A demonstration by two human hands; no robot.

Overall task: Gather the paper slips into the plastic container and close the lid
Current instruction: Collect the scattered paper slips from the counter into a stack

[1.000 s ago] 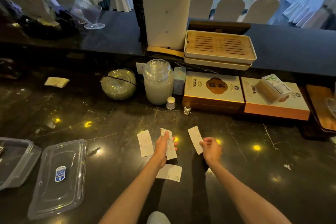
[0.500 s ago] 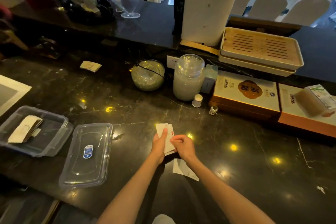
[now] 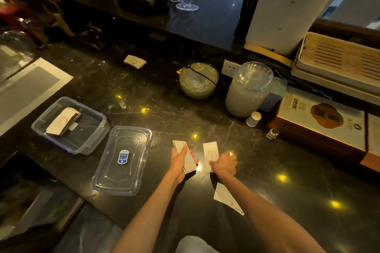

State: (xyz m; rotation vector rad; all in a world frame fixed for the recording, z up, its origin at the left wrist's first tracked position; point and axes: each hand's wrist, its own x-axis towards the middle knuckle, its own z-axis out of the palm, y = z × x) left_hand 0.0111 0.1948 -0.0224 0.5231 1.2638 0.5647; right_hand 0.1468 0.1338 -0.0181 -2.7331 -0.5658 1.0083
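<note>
My left hand [image 3: 181, 163] grips a small stack of white paper slips [image 3: 186, 156] above the dark counter. Just to its right, my right hand [image 3: 225, 165] pinches the near end of a single slip [image 3: 210, 153]. One more slip [image 3: 227, 199] lies flat on the counter between my forearms. To the left stands the clear plastic container [image 3: 90, 141], open, with a bundle of slips [image 3: 63, 120] inside. Its clear lid [image 3: 123, 160], marked with a blue sticker, lies flat on the counter between the container and my left hand.
A folded paper wad [image 3: 134, 61] lies further back on the counter. A glass bowl [image 3: 198, 80], a frosted jar [image 3: 247, 90], a small white cup [image 3: 254, 118] and boxes [image 3: 320, 119] line the back right. A grey mat [image 3: 26, 90] lies at left; the counter edge drops off bottom left.
The view has swung left, bringing container and lid nearer. My hands, joined on the stack half a second ago, have parted; the right hand now holds a single slip beside the stack.
</note>
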